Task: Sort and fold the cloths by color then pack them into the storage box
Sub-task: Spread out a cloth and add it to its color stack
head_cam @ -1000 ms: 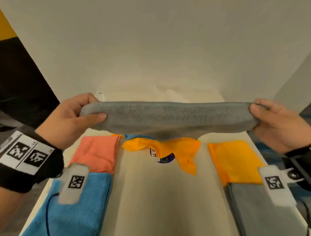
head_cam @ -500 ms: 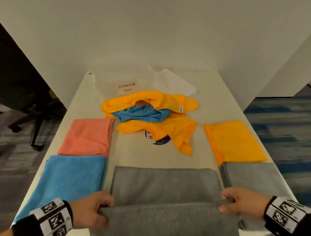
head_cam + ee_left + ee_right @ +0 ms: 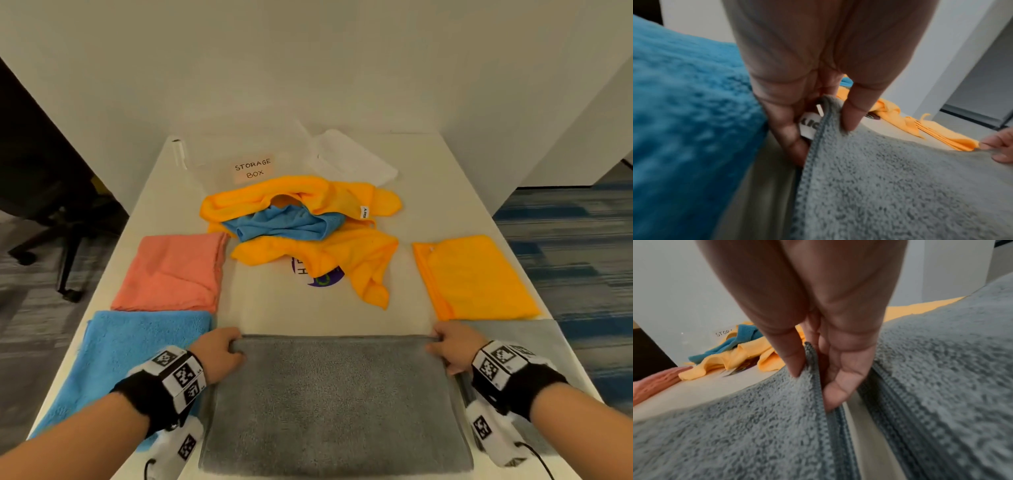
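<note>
A grey cloth (image 3: pixel 335 401) lies folded in half on the near middle of the table. My left hand (image 3: pixel 222 353) pinches its far left corner (image 3: pixel 824 116) between thumb and fingers, beside a white label. My right hand (image 3: pixel 445 349) pinches its far right corner (image 3: pixel 809 363) the same way. Folded piles lie around: blue (image 3: pixel 130 359) and coral (image 3: pixel 171 274) on the left, orange (image 3: pixel 472 277) and grey (image 3: pixel 534 342) on the right. A loose heap of orange cloths (image 3: pixel 308 226) with a blue one (image 3: pixel 284 222) sits in front of the clear storage box (image 3: pixel 253 168).
The white table (image 3: pixel 308 308) has edges close on both sides, with carpet below. A clear lid (image 3: pixel 349 161) lies at the back right by the box. An office chair (image 3: pixel 51 205) stands left of the table. White walls close the back.
The grey cloth came down from mid-air onto the table. Both hands then carried its near edge forward over the far edge, folding it in half.
</note>
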Demonstrator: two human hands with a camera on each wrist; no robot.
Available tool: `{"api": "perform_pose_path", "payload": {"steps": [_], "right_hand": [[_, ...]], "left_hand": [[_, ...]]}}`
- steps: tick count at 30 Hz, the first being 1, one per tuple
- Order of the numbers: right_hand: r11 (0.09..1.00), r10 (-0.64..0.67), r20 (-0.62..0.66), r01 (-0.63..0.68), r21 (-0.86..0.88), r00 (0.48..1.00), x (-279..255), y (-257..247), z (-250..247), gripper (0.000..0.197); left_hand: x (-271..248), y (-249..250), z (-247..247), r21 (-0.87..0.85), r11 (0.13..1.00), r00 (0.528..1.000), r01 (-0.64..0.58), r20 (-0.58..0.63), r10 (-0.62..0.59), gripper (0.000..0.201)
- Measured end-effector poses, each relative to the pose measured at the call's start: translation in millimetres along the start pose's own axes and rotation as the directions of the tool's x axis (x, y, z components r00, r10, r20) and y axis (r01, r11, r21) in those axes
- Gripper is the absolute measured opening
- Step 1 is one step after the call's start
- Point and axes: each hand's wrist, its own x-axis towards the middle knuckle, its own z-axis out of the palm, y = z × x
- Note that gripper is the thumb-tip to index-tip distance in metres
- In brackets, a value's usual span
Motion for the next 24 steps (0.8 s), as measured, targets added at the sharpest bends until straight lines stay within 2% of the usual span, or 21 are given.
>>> {"api": "perform_pose_path", "payload": {"steps": [2, 7, 10, 13, 18, 21, 24], "right_hand": [[0.997, 0.009, -0.033, -0.012, -0.08, 0.999, 3.1, -2.3, 3.3, 0.019], [0.98, 0.013, -0.102, -0.033, -0.196, 0.995, 6.1, -7.3, 6.8, 0.027], [0.974, 0.032, -0.093, -0.052, -0.221, 0.995, 8.7, -10.7, 7.7, 0.023], [0.96, 0.041, -0.06, -0.056, -0.273, 0.997, 14.2, -20.5, 2.5, 0.013], [0.921, 0.04, -0.08, -0.068, -0.385, 0.996, 29.0, -36.0, -5.3, 0.021], [0.922, 0.024, -0.144, -0.078, -0.379, 0.989, 31.4, -40.1, -4.5, 0.021], [0.971, 0.023, -0.224, -0.075, -0.227, 0.974, 26.9, -39.5, -6.2, 0.028]], "left_hand": [[3.8, 6.1, 5.3, 0.08, 0.997, 1.0, 0.022, -0.018, -0.021, 0.009], [13.8, 17.3, 8.4, 0.258, 0.964, 0.998, 0.068, -0.024, -0.063, 0.016], [21.7, 19.7, 12.0, 0.289, 0.95, 0.993, 0.121, -0.027, -0.118, 0.007], [31.0, 23.9, 10.6, 0.316, 0.933, 0.984, 0.174, -0.016, -0.178, 0.017], [39.5, 33.4, 1.4, 0.39, 0.896, 0.975, 0.213, -0.028, -0.22, 0.018], [40.6, 38.1, -4.0, 0.409, 0.89, 0.98, 0.199, -0.075, -0.185, 0.016], [32.5, 41.2, -7.3, 0.423, 0.897, 0.983, 0.127, -0.178, -0.055, 0.028]]}}
